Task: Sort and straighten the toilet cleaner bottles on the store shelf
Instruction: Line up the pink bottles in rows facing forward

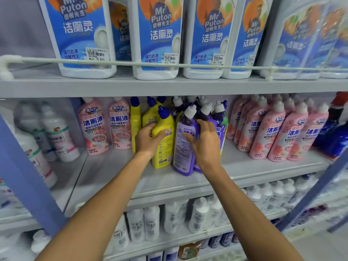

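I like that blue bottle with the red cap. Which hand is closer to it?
Right. The right hand grips a purple bottle, with pink bottles between it and the blue bottle; the left hand is farther away, on a yellow bottle.

left hand [148,141] grips yellow bottle [163,146], right hand [205,142] purple bottle [185,146].

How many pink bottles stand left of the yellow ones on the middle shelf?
2. One pink bottle stands leftmost, the other beside it, next to the yellow bottles. More may be hidden behind.
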A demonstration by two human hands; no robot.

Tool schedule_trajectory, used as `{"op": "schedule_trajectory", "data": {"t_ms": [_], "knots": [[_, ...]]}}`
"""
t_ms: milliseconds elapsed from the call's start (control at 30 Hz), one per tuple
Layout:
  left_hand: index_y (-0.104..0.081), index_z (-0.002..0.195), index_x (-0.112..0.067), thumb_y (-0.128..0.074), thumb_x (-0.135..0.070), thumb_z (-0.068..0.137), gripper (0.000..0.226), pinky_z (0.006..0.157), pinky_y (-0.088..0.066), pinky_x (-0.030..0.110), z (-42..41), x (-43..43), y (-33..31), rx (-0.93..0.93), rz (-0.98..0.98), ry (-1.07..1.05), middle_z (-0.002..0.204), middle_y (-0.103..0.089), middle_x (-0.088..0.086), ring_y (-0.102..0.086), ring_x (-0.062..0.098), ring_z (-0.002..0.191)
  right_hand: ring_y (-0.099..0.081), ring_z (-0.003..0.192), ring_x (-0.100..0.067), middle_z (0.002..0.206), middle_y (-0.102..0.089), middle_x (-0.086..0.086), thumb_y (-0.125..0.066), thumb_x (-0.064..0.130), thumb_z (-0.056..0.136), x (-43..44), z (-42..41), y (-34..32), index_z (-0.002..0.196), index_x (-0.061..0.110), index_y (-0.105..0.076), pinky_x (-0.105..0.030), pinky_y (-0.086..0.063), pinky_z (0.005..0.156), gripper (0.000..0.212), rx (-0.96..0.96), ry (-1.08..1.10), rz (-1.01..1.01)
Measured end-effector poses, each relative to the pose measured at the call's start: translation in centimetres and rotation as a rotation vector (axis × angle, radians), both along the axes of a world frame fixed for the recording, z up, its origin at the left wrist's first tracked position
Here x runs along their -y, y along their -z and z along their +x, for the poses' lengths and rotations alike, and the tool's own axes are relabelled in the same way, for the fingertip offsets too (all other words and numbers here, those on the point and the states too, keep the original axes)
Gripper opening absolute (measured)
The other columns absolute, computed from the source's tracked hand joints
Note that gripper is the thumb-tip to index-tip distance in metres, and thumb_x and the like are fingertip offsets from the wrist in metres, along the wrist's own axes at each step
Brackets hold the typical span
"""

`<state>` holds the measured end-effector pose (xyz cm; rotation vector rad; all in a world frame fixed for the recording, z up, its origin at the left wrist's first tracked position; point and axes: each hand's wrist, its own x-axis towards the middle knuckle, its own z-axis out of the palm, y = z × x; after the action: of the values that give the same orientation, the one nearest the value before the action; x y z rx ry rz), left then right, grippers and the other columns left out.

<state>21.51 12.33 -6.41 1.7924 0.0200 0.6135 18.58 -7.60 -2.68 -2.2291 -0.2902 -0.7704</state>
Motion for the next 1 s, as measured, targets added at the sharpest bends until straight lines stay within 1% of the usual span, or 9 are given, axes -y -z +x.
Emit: {"op": "schedule_trajectory", "data": {"t_ms": [100,200,300,433,667,767,867,933,1000], "knots": [[-0.075,0.106,-0.034,-0.075,-0.065,0.071,0.048,0.083,-0.060,0.049,-0.2,0.2,0.0,0.011,0.011,-0.022,0.096,-0.078,-0.010,-0.074,0.018,0.092,-0.061,0.112,-0.029,0.131,-0.060,-0.010,-0.081,0.035,0.088,0.8,0.4,-0.1,0.138,0.012,-0.057,-0.037,-0.052,0.089,0.061,-0.016,-0.018,0.025],[-0.075,0.109,-0.029,-0.074,-0.069,0.069,0.055,0.083,-0.060,0.049,-0.3,0.5,-0.1,0.002,-0.002,-0.026,0.097,-0.078,-0.009,-0.074,0.018,0.092,-0.062,0.111,-0.026,0.129,-0.061,-0.008,-0.081,0.036,0.087,0.8,0.3,0.0,0.137,0.013,-0.057,-0.034,-0.053,0.089,0.060,-0.015,-0.039,0.037],[-0.075,0.110,-0.024,-0.074,-0.067,0.069,0.059,0.082,-0.060,0.050,-0.4,0.6,-0.1,-0.006,-0.004,-0.024,0.095,-0.078,-0.007,-0.074,0.019,0.090,-0.061,0.112,-0.024,0.129,-0.061,-0.007,-0.080,0.038,0.088,0.7,-0.2,0.1,0.138,0.013,-0.057,-0.026,-0.047,0.089,0.060,0.001,-0.057,0.038],[-0.075,0.109,-0.025,-0.075,-0.069,0.068,0.061,0.082,-0.060,0.051,-0.6,0.4,0.0,-0.017,-0.012,-0.013,0.094,-0.078,-0.007,-0.074,0.020,0.091,-0.060,0.113,-0.023,0.129,-0.061,-0.008,-0.080,0.038,0.088,0.6,-0.8,0.2,0.137,0.012,-0.059,-0.018,-0.040,0.088,0.060,0.023,-0.065,0.023],[-0.073,0.105,-0.027,-0.068,-0.067,0.070,0.053,0.084,-0.059,0.050,-1.6,0.8,-0.7,-0.051,0.012,-0.019,0.093,-0.077,-0.006,-0.073,0.020,0.090,-0.059,0.115,-0.022,0.131,-0.060,-0.008,-0.078,0.034,0.091,0.5,-1.1,0.0,0.139,0.013,-0.057,-0.018,-0.039,0.090,0.057,0.017,-0.057,0.013],[-0.072,0.111,-0.029,-0.064,-0.067,0.073,0.054,0.090,-0.058,0.049,-1.9,0.4,-1.0,-0.080,0.020,0.016,0.100,-0.077,-0.004,-0.072,0.021,0.097,-0.060,0.115,-0.023,0.131,-0.061,-0.009,-0.076,0.033,0.092,0.5,-1.1,0.2,0.138,0.012,-0.058,-0.026,-0.046,0.094,0.054,0.026,-0.056,0.022],[-0.072,0.117,-0.019,-0.065,-0.054,0.088,0.046,0.090,-0.056,0.035,-3.7,0.0,-2.1,-0.108,0.027,0.005,0.104,-0.075,0.002,-0.069,0.021,0.098,-0.061,0.114,-0.023,0.129,-0.063,-0.009,-0.069,0.033,0.098,0.6,-1.2,0.5,0.136,0.010,-0.061,-0.028,-0.047,0.096,0.045,0.066,-0.047,0.044],[-0.070,0.118,-0.014,-0.062,-0.038,0.099,0.032,0.080,-0.050,0.022,-4.5,-0.9,-2.1,-0.113,-0.007,-0.013,0.106,-0.072,0.004,-0.065,0.020,0.099,-0.062,0.109,-0.020,0.124,-0.065,-0.007,-0.064,0.034,0.101,0.6,-1.4,0.7,0.131,0.010,-0.064,-0.023,-0.045,0.090,0.039,0.099,-0.010,0.059],[-0.071,0.107,-0.019,-0.059,-0.041,0.100,0.026,0.079,-0.046,0.024,-5.4,-2.0,-1.7,-0.093,-0.048,-0.029,0.100,-0.071,0.002,-0.066,0.023,0.101,-0.062,0.106,-0.018,0.118,-0.067,-0.005,-0.059,0.034,0.103,0.4,-1.8,0.8,0.124,0.010,-0.067,-0.029,-0.049,0.089,0.034,0.154,0.016,0.097]]}}
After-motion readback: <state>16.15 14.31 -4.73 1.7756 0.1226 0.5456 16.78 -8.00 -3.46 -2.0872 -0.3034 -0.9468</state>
